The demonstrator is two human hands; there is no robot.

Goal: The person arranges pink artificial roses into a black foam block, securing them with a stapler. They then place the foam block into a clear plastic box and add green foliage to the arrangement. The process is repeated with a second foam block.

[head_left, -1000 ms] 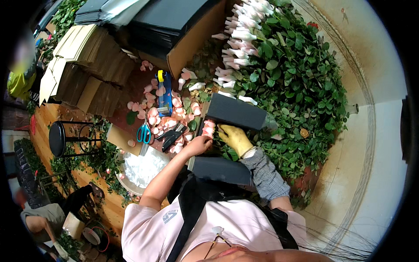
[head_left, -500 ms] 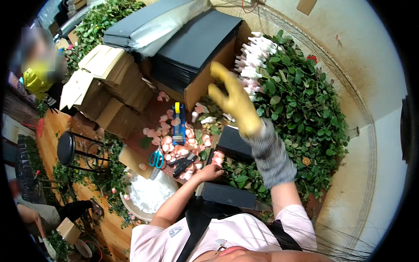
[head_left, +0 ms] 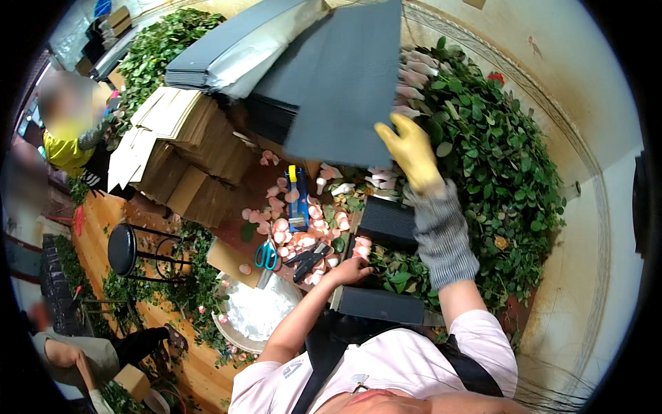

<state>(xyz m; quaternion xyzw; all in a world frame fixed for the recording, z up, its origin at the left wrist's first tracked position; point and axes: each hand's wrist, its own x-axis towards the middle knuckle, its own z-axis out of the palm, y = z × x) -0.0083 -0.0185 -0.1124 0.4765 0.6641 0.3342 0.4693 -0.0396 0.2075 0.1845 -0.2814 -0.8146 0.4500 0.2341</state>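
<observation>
above the heap of green rose foliage (head_left: 503,172), the right hand (head_left: 412,148), in a yellow rubber glove with a grey knit cuff, is raised and pinches the lower corner of a dark grey corrugated sheet (head_left: 345,90), thumb on top and fingers under it. the sheet hangs over the stack of like sheets (head_left: 276,110), left of the foliage. the bare left hand (head_left: 353,269) rests lower, at the foliage's near-left edge, fingers curled loosely on pale pink rose heads (head_left: 362,247); whether it pinches one i cannot tell. further left of the foliage lie teal-handled scissors (head_left: 266,254), a blue and yellow bottle (head_left: 296,196) and scattered pink petals (head_left: 276,224). judging from this, the sheet wants a firm corner grip and a flat carry, so it clears the stack without creasing or brushing the blooms.
</observation>
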